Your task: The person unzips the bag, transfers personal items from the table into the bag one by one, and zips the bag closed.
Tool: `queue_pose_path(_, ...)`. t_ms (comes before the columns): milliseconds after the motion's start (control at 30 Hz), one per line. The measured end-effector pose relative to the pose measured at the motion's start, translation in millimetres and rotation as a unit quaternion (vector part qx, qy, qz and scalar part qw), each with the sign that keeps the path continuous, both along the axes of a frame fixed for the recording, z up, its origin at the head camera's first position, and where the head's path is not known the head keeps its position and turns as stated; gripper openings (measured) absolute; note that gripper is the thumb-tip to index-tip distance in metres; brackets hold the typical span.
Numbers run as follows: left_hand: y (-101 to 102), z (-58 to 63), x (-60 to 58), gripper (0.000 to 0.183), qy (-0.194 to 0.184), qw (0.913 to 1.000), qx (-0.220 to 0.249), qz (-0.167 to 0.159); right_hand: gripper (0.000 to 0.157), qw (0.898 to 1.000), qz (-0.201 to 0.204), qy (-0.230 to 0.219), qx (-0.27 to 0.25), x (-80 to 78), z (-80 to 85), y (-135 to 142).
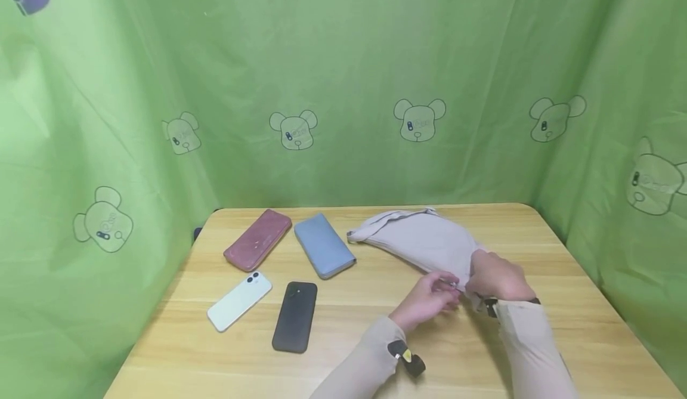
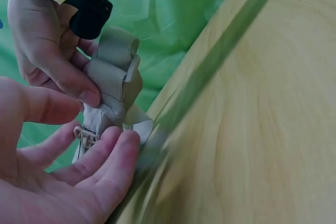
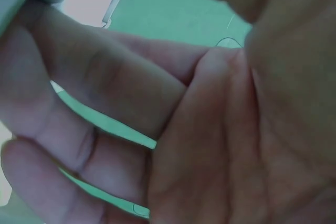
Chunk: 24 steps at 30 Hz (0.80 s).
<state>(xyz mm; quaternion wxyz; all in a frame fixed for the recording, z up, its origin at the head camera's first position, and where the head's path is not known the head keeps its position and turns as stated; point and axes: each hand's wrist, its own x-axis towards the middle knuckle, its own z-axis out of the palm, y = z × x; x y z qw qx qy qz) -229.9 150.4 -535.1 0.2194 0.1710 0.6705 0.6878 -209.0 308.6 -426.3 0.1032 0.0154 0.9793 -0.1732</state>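
Observation:
A pale grey crescent-shaped sling bag (image 1: 424, 238) lies at the right rear of the table. At its near right end my right hand (image 1: 499, 277) pinches the fabric beside the folded webbing strap (image 2: 113, 66). My left hand (image 1: 429, 297) is right beside that same end, its fingers loosely bent around the zipper pull (image 2: 86, 136). In the left wrist view, the left thumb stands apart from the other fingers, and fingertips touch the bag near the zip. The right wrist view is mostly filled by the right hand's bent fingers (image 3: 100, 82).
On the left of the wooden table (image 1: 365, 351) lie a dark pink wallet (image 1: 257, 240), a blue wallet (image 1: 324, 246), a white phone (image 1: 240, 301) and a black phone (image 1: 295, 317). A green curtain (image 1: 354, 172) with bear-head prints surrounds the table's back and sides.

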Motion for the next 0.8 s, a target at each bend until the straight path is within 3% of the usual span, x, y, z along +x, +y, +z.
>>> queue_pose_path(200, -3, 3.9, -0.5, 0.012, -0.034, 0.9983, -0.003, 0.048, 0.006, 1.000, 0.007, 0.003, 0.005, -0.9, 0.4, -1)
queue_pose_path(400, -5, 2.2, -4.1, 0.022, -0.080, 0.9935, 0.027, 0.076, 0.007, 1.000, 0.004, -0.005, 0.002, -1.5, 0.4, 0)
queue_pose_path(500, -7, -2.7, -7.4, 0.026, -0.125, 0.9870, 0.080, 0.061, 0.008, 1.000, 0.003, -0.008, 0.006, -2.1, 0.5, 0)
queue_pose_path(633, -13, -8.7, -13.4, 0.027, -0.187, 0.9708, 0.148, 0.020, 0.006, 1.000, -0.001, -0.017, 0.002, -1.5, 0.4, -1)
queue_pose_path(800, -16, -10.8, -16.3, 0.027, -0.219, 0.9616, 0.165, 0.012, 0.005, 1.000, -0.006, -0.022, -0.006, 0.6, -0.4, 0)
